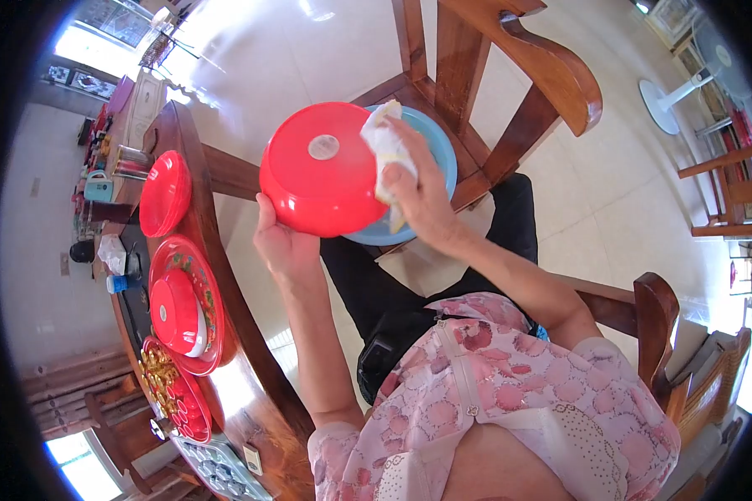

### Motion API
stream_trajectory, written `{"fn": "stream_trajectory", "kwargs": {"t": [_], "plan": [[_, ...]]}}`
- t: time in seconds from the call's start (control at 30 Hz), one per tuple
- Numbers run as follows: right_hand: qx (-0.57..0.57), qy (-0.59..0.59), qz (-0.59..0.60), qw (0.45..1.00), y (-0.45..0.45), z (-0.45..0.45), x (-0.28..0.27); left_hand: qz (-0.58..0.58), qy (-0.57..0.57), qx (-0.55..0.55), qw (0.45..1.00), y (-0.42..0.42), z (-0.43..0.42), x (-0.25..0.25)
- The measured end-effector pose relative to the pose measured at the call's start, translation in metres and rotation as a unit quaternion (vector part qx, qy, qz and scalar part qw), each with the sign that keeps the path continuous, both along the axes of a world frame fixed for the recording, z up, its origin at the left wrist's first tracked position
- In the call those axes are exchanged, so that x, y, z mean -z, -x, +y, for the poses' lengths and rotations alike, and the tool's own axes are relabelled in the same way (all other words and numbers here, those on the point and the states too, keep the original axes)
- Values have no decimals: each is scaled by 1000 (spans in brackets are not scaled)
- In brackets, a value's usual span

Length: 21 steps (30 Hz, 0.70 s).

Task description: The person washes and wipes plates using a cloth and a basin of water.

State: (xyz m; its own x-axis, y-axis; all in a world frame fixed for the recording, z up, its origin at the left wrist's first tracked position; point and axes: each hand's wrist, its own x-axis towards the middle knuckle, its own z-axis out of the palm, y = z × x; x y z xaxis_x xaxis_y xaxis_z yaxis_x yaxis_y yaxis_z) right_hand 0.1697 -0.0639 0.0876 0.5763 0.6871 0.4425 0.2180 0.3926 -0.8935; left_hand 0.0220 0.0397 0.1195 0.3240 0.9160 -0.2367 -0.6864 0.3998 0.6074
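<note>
A red plastic bowl [317, 179] is held bottom outward, a round pale label on its base. My left hand [284, 242] grips its lower left rim, thumb up along the side. Against the bowl's right side, my right hand [418, 179] presses a white cloth [384, 150] with yellowish edges, fingers closed on it. Behind the bowl, a light blue basin [439, 154] rests on a wooden chair [468, 188]; what is inside the basin is mostly hidden.
On the wooden table [251, 392] at left are red bowls [165, 194], a large red patterned tray [213, 313] with an upturned red bowl [175, 313], and a red dish of gold-wrapped pieces [163, 376]. A white fan [660, 104] stands at far right.
</note>
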Motion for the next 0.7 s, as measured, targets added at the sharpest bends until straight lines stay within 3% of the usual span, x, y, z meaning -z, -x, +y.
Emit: {"fn": "stream_trajectory", "kwargs": {"t": [0.03, 0.07, 0.13, 0.2, 0.27, 0.37, 0.53, 0.63, 0.7], "plan": [[25, 1, -80, 996, 7, -1, -2, -1, 0, -1, 1000, -2, 0, 0], [25, 1, -81, 996, 15, -3, -3, -14, -9, 6, 1000, -5, -2, 0], [73, 25, -291, 953, 35, -6, -6, -27, -18, 13, 999, -8, -4, 4], [38, 26, -323, 945, 52, -8, -16, -23, -25, 97, 995, -7, -8, 15], [33, 1, -321, 947, 50, -4, -14, -19, -4, 94, 995, -6, -9, 16], [11, -30, -299, 954, 30, 3, -13, 34, -69, 9, 997, -12, -17, 2], [46, -32, -194, 979, 3, 15, 0, -12, -104, 27, 994, -4, -19, -5], [25, 40, -19, 999, -19, 28, 4, 32, -124, 37, 991, -6, -27, -14], [34, 79, -52, 995, -17, 29, 3, 53, -127, 57, 989, -10, -32, -15]]}}
